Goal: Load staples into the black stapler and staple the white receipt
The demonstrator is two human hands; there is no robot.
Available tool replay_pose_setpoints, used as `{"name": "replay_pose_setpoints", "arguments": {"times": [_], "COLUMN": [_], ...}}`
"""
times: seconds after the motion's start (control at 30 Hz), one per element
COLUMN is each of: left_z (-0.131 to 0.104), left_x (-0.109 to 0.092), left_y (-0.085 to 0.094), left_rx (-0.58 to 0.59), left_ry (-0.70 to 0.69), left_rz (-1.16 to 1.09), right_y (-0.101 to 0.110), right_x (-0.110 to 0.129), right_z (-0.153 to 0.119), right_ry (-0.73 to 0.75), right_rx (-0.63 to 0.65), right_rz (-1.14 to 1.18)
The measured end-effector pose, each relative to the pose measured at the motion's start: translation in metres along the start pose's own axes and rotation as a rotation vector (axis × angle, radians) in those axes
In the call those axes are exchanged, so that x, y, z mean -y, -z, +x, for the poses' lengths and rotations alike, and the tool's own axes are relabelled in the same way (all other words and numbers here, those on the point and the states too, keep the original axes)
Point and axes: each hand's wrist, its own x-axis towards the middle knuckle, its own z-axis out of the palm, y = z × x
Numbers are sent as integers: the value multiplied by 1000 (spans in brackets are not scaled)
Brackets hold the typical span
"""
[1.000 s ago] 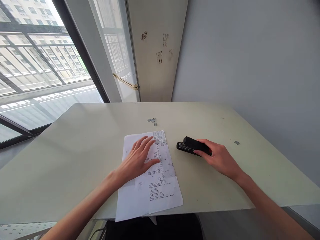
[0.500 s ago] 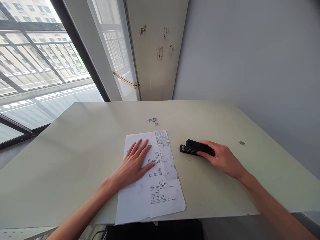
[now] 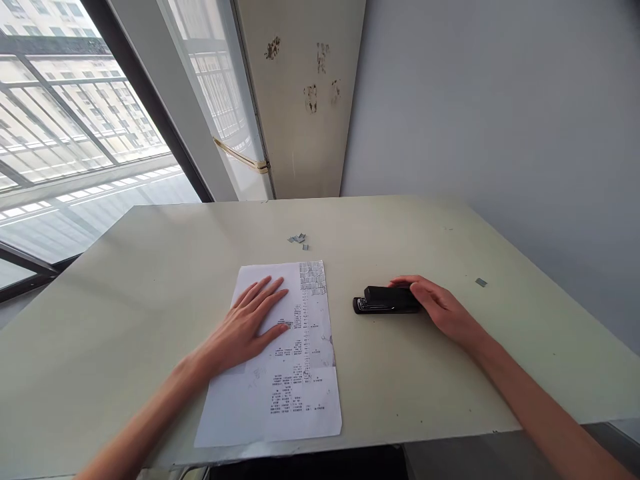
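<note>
Head view | left hand point(image 3: 245, 332) — splayed flat on printed paper point(image 3: 295, 373) | right hand point(image 3: 440, 308) — seemingly grasping black stapler point(image 3: 385, 303)

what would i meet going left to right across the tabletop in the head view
Printed paper → black stapler → right hand → small grey piece lying by itself.
</note>
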Motion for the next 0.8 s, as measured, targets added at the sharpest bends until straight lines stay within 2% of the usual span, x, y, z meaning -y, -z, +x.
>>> {"name": "replay_pose_setpoints", "arguments": {"times": [0.1, 0.23, 0.4, 0.57, 0.7, 0.8], "left_z": [-3, -4, 9, 42, 78, 105], "left_x": [5, 6, -15, -46, -72, -93], "left_y": [1, 4, 8, 6, -5, -16], "left_rx": [1, -35, -98, -140, -204, -201], "left_ry": [-3, 4, -13, -149, -181, -188], "left_rz": [-3, -25, -100, -178, -240, -250], "right_y": [-5, -8, -9, -10, -13, -14], "right_x": [-8, -14, -17, -15, -12, -12], "right_z": [-2, -3, -2, -1, -2, -4], "right_ry": [-14, -20, -17, 12, 6, 9], "right_rx": [-113, -139, -168, -208, -251, -190], "right_rz": [84, 67, 67, 0, -23, -49]}}
